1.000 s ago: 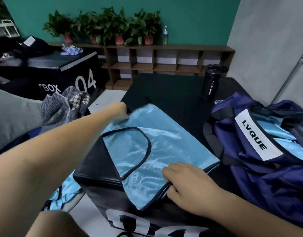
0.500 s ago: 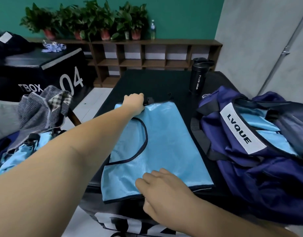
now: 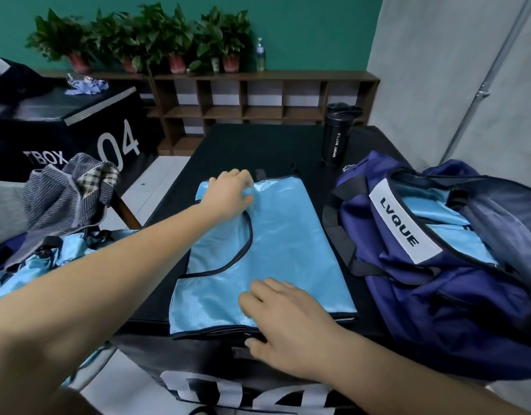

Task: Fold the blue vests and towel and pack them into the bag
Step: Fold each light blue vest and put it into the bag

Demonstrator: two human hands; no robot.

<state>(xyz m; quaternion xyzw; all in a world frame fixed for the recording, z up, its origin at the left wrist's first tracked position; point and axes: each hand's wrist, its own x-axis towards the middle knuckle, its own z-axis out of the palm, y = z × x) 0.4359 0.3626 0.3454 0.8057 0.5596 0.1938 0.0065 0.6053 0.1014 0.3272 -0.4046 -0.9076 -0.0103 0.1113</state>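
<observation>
In the head view, a blue vest point(image 3: 276, 250) lay flat on the black padded box point(image 3: 228, 145). It was already doubled lengthwise, with its dark-trimmed armhole curving across the left half. The left hand point(image 3: 228, 194) reached to the far left corner, where its curled fingers bunched a little of the fabric. The right hand point(image 3: 285, 322) lay on the near hem, fingers spread over the cloth and thumb tucked at the edge, so we took it to be pinching that hem.

To the right, just beside the vest, the navy duffel bag point(image 3: 437, 295) stood open, marked LVQUE. Light blue fabric point(image 3: 431, 211) already showed inside it. On the far side stood a black sport bottle point(image 3: 337, 139). At the left, off the box, a heap of blue vests point(image 3: 49, 265) waited unfolded. A grey striped cloth point(image 3: 64, 199), which we took for the towel, was draped above it.

We judged the task to be in its middle, with this vest partway through folding. The next move called for bringing one end over the other, near hem to far edge or the reverse. Both corners had to stay aligned, since the slick fabric looked likely to slide. After that, the packet had to go right into the bag.
</observation>
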